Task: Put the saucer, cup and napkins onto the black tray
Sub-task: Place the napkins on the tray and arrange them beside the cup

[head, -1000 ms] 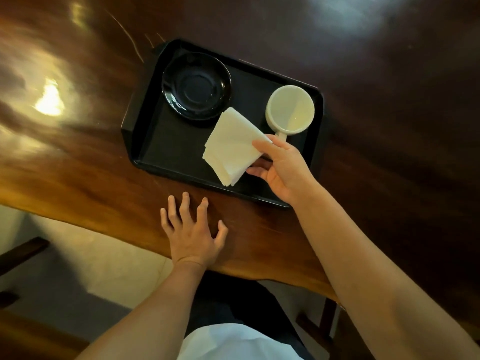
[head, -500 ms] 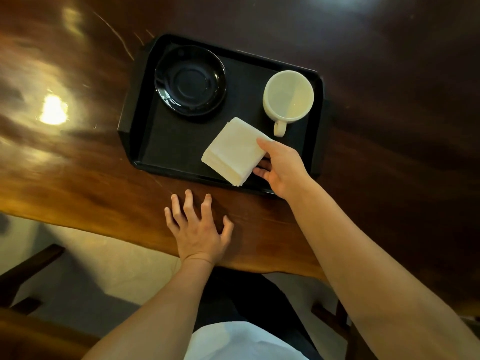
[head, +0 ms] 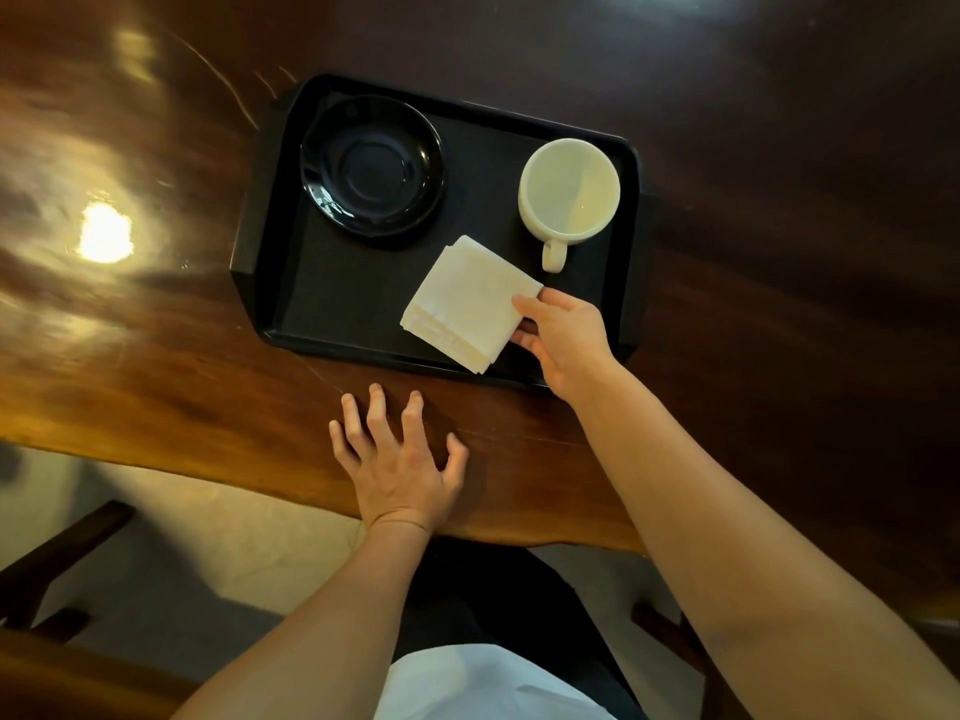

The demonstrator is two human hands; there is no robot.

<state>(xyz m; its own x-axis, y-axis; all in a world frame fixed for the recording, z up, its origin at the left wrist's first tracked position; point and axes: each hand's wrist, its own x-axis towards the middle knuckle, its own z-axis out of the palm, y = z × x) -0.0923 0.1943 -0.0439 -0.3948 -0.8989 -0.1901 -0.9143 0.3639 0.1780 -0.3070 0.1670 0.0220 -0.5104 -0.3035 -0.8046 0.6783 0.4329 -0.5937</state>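
Observation:
A black tray (head: 280, 226) lies on the dark wooden table. On its left part sits a glossy black saucer (head: 371, 166). An empty white cup (head: 569, 189) stands upright at the tray's right, handle toward me. A stack of white folded napkins (head: 465, 304) rests low over the tray's near side, with my right hand (head: 566, 337) pinching its right corner between thumb and fingers. My left hand (head: 397, 459) lies flat on the table just in front of the tray, fingers spread, holding nothing.
The wooden table (head: 156, 330) has a wavy near edge, with a bright lamp reflection (head: 104, 233) left of the tray. Below the edge are pale floor, dark chair parts (head: 62, 543) at the left and my lap.
My right hand has brought the napkin stack down and toward the tray's near edge, flatter than before. The left hand has stayed on the table.

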